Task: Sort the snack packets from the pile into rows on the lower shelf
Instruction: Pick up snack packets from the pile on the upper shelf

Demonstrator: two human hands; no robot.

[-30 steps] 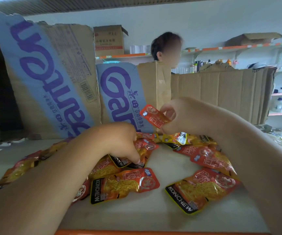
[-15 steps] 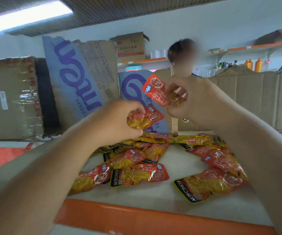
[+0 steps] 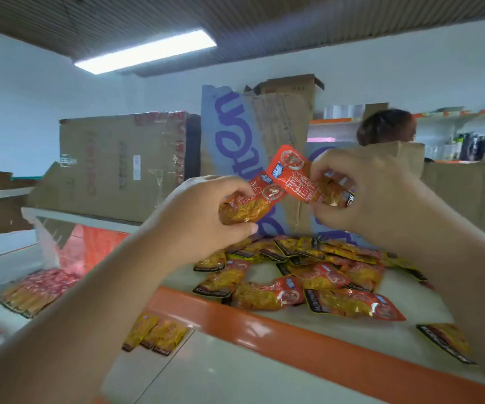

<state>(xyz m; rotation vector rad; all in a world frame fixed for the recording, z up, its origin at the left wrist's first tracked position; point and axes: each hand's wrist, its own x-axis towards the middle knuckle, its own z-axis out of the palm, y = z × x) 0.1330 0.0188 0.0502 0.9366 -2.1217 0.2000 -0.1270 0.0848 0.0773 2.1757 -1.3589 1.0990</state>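
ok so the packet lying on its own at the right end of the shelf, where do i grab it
Probably pinch the lone packet by its black sealed edge, which faces the shelf's orange front lip, coming from above and the front. It lies flat, apart from the pile, and that edge looks thinner than the filled middle.

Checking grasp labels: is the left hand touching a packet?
Touching. Head view: the left hand's fingers and thumb curl round the packet, held above the pile.
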